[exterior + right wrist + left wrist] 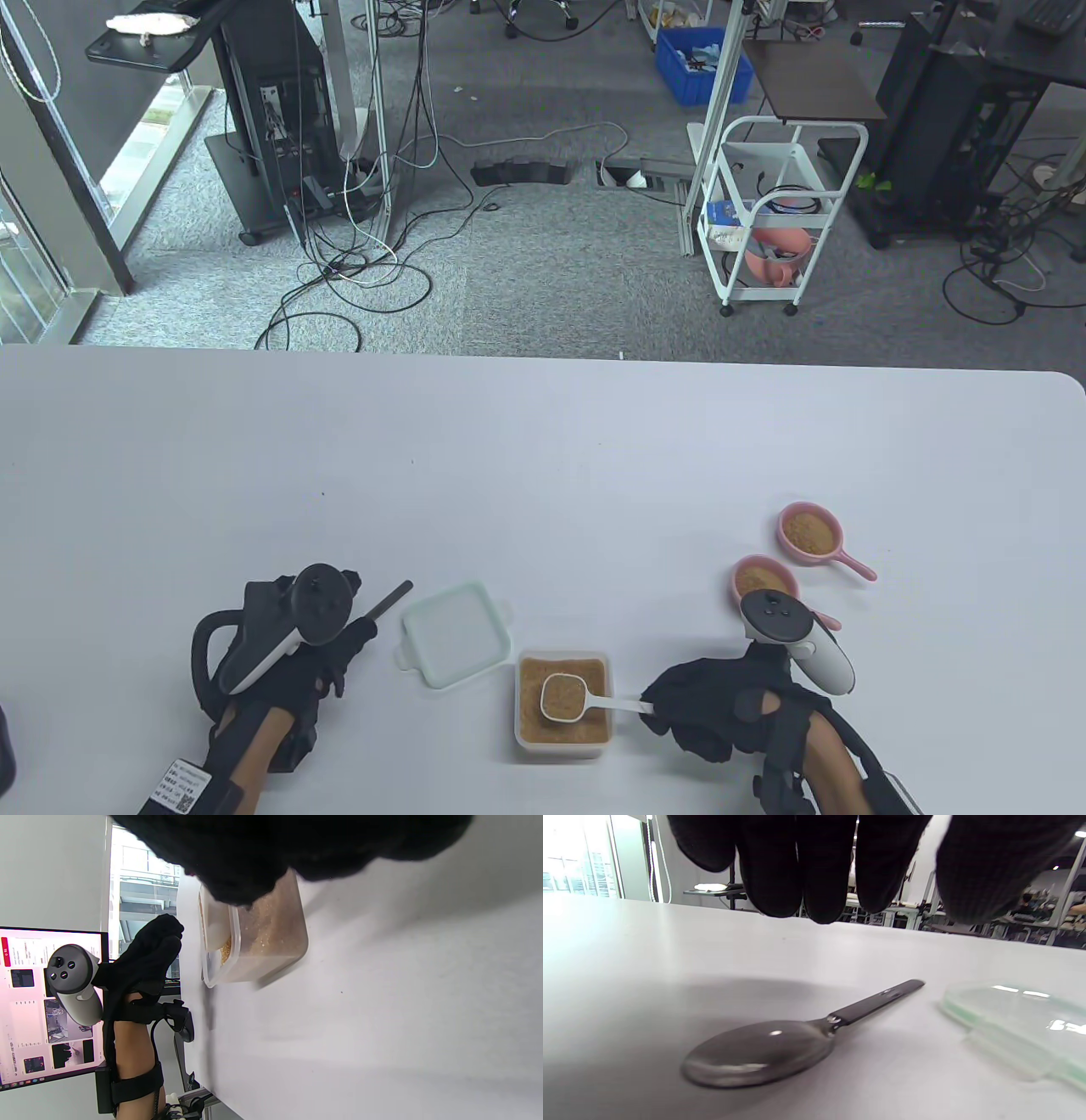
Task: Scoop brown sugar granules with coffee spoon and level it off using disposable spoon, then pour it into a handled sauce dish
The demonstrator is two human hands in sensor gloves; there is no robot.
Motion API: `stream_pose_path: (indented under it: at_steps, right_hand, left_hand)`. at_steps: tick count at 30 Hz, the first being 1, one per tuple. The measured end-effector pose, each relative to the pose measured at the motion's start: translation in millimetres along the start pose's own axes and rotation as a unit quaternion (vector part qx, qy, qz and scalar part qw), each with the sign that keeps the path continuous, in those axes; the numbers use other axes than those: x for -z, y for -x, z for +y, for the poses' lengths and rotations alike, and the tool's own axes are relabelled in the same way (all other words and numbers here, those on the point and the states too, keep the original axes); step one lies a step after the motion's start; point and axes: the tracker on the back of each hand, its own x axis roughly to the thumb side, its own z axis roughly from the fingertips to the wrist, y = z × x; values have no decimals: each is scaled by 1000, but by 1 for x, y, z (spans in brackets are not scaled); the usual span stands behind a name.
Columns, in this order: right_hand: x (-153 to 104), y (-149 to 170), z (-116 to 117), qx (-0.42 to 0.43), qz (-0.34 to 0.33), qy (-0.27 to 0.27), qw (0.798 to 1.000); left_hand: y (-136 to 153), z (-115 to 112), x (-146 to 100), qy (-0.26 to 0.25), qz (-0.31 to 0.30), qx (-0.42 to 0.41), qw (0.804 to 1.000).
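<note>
Loose brown sugar [563, 701] spills easily, so our right hand [711, 705] pinches the white coffee spoon [567, 697] level; left hand [316, 649], fingers relaxed, hovers over the light disposable spoon [780, 1046] at 9 o'clock.

Glossy metal-look disposable spoon [763, 1052]; translucent plastic lid [1018, 1022]; matt table [543, 475].

Bright even light, window glare, blurred gloves
</note>
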Motion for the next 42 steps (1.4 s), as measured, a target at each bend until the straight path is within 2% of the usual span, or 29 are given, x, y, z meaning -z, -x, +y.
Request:
stream_pose_path:
  at_steps: [6,10,17,20,27,34,42]
  right_hand:
    - [-1,0,-1,2,-3,4,1000]
    - [-1,0,-2,4,-4,8,1000]
    - [-2,0,-3,4,-6,14,1000]
    - [-3,0,-4,7,-7,17,1000]
    - [-11,-3,-13,22,-35,48,998]
    - [-32,-8,-32,57,-81,115,988]
    - [-55,2,-56,115,-101,207,966]
  left_hand:
    - [-24,5,-14,-19,-87,-50,995]
    - [-45,1,-23,20,-177,-128,976]
    - [-75,-14,-33,68,-270,-136,951]
    - [-82,-20,-34,87,-281,-140,945]
    - [-89,-29,-34,104,-285,-115,946]
    - [-87,-31,-31,111,-274,-108,949]
    - [-87,-31,-31,110,-272,-100,951]
